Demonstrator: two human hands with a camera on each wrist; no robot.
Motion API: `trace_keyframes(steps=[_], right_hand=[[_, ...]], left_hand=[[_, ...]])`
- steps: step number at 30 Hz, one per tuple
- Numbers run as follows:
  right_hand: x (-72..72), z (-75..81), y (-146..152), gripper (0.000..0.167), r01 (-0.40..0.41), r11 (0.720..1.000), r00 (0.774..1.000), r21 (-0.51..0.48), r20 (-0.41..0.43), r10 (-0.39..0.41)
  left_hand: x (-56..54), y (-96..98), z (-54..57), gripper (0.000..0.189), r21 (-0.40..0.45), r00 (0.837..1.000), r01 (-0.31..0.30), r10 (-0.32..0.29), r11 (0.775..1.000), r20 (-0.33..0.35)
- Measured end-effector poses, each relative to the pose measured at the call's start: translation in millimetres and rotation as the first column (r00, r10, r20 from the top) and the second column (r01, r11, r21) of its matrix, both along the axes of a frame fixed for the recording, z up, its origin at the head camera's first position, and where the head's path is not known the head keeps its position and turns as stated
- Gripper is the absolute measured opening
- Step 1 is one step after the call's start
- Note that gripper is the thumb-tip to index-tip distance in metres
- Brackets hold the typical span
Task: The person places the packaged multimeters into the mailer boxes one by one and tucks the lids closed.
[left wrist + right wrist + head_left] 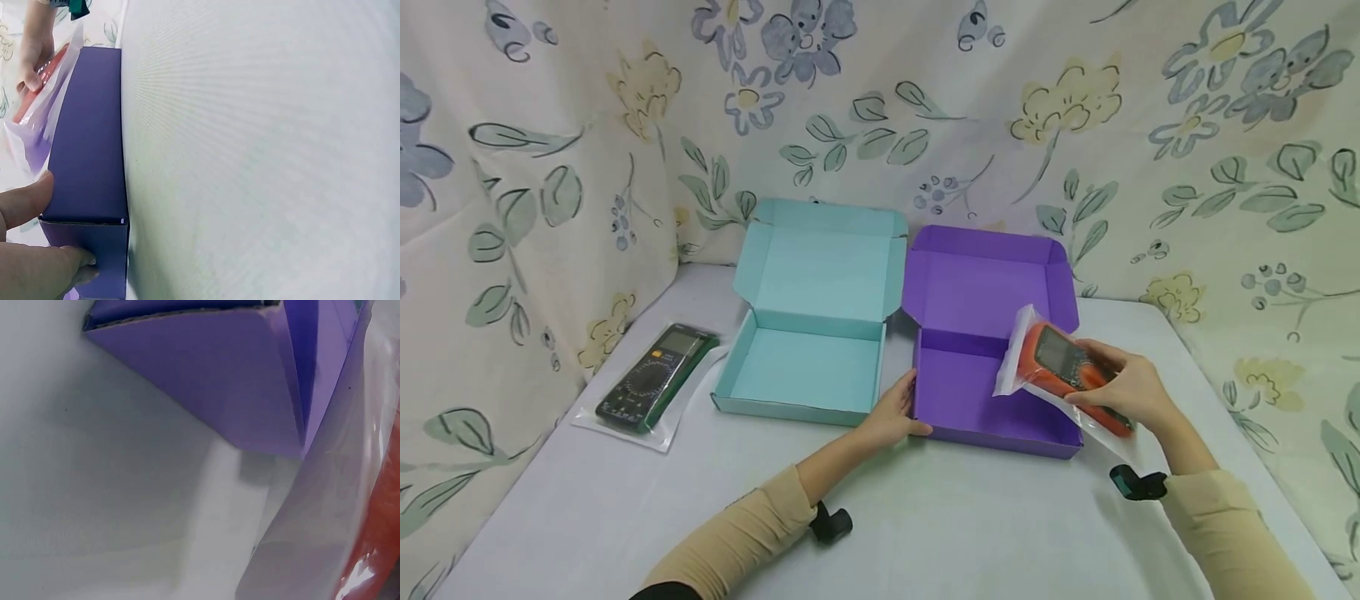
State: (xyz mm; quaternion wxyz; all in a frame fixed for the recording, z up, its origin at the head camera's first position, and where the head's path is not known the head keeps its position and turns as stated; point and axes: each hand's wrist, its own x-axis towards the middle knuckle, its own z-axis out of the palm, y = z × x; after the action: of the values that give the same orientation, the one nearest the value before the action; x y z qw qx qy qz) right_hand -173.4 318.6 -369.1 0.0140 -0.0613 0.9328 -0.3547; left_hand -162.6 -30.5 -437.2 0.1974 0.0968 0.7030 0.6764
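Observation:
My right hand (1133,390) grips an orange multimeter (1054,360) in a clear plastic bag (1011,367). The meter hangs tilted over the right side of an open purple box (958,383), its display facing up. In the right wrist view the bagged orange edge (378,534) shows beside the box's corner (206,381). My left hand (889,417) holds the front left corner of the purple box, with the thumb (28,203) at the corner and fingers against the adjoining wall. Some of the right fingers are hidden behind the meter.
Left of the purple box stands an open light-blue box (808,367), lid raised. A black and green multimeter (655,377) in a clear bag lies at the far left of the white table (985,533). A floral curtain (865,108) hangs behind and beside it.

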Motion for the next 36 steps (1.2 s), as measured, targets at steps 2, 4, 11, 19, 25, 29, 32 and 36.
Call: trace_keyframes(steps=[2,4,11,19,25,29,32,36], right_hand=[[-0.1,-0.2,-2,0.089,-0.011,1.0,1.0,0.005,-0.012,0.011],[-0.4,0.1,-5,0.09,-0.021,1.0,1.0,0.011,-0.016,0.021],[-3.7,3.6,-15,0.091,-0.055,0.998,0.998,0.023,-0.019,0.055],[-3.3,5.9,-27,0.089,-0.095,0.995,0.993,0.02,-0.066,0.097],[-4.5,6.4,-37,0.089,-0.112,0.994,0.99,0.012,-0.079,0.113],[-5.9,7.0,-42,0.088,-0.125,0.992,0.988,0.011,-0.089,0.126],[-7.5,7.4,-47,0.088,-0.133,0.991,0.987,0.012,-0.087,0.134],[-9.8,8.1,-56,0.088,-0.146,0.989,0.986,-0.004,-0.078,0.145]], left_hand=[[0.3,0.2,-0.4,0.095,0.001,1.0,0.004,-0.004,1.0,-0.001],[0.8,0.5,-0.2,0.095,0.001,1.0,0.005,-0.005,1.0,-0.004],[1.6,1.3,-0.2,0.095,0.01,1.0,-0.009,0.008,1.0,0.003],[0.7,1.5,-1.2,0.094,0.013,1.0,-0.004,0.003,1.0,0.005],[0.7,2.5,-0.5,0.095,0.007,1.0,-0.008,0.008,1.0,0.001],[0.5,2.3,-0.6,0.095,0.007,1.0,-0.007,0.007,1.0,0.002],[0.3,1.6,-0.6,0.096,0.006,1.0,-0.006,0.006,1.0,-0.002],[-0.6,0.5,-1.9,0.096,0.008,1.0,-0.005,0.005,1.0,-0.004]])
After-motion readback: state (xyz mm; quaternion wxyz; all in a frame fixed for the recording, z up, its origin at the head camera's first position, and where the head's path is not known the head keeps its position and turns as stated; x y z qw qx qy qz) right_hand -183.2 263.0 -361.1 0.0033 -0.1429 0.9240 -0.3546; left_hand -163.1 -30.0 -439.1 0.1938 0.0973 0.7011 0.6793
